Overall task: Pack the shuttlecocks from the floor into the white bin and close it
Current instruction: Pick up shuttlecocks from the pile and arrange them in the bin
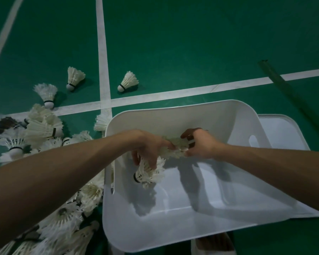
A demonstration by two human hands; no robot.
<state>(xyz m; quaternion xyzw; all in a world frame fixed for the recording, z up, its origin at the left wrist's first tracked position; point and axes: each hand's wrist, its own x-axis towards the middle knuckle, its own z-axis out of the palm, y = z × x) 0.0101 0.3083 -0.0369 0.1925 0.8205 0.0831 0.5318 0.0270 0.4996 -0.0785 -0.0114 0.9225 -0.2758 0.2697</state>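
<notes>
Gripping shuttlecocks [149,172], both hands' fingers [153,163].

Indoor badminton court. Green sports floor [191,43] marked with white boundary lines [103,52] crossing at right angles. Feathered shuttlecocks [42,129] heaped at the left, with a few more [128,81] lying singly near the line crossing. Dark green pole [284,85] lying across the floor at the right. White plastic bin [173,227] set on the court, flat lid [284,129] beside it. Dim, even artificial light throughout.
</notes>
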